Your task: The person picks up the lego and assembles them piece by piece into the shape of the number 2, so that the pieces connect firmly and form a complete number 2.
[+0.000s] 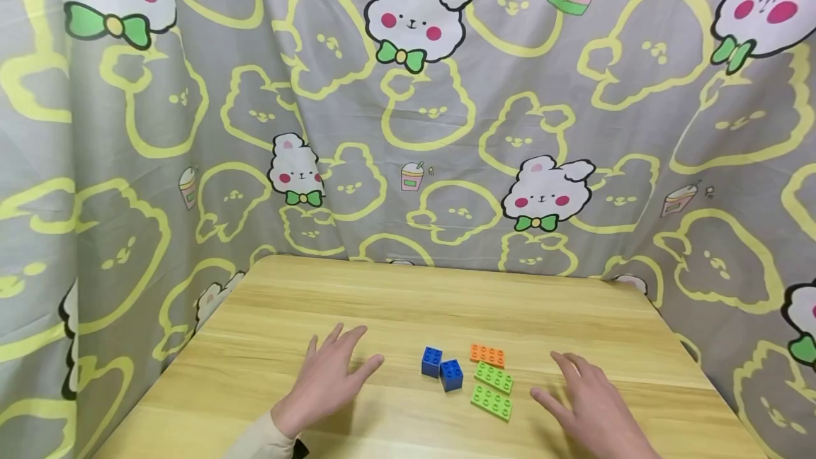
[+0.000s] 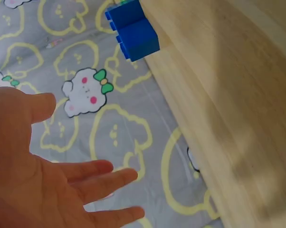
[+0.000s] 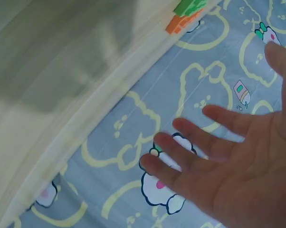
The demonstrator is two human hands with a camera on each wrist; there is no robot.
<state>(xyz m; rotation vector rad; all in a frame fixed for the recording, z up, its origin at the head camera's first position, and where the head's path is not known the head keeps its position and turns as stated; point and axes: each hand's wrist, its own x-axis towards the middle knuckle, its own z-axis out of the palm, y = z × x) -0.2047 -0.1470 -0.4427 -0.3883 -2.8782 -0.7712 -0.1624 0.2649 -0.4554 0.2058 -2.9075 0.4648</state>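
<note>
While a grey bunny-print curtain wraps round the left, back and right of this wood-grain table, the stuff on top is pretty simple, so from the left: first comes a pale sleeve with something black at the cuff (too cut off to tell what). Out of it reaches the left hand, fingers spread wide and gripping nothing, thumb pointing over towards the toys.

Next, around the middle of the near half, are two blue four-stud building bricks. The left blue brick sits slightly farther back, and the right blue brick is just beside it, almost corner to corner. Both have their studs up.

Just right of those is a little column of flatter eight-stud bricks: an orange brick at the back, an upper lime green brick right in front of it (can't tell if they touch), then a lower lime green brick nearest the person. Both greens lie at a slant.

Last up, the right hand, empty too, thumb and fingers apart, near the greens.
</note>
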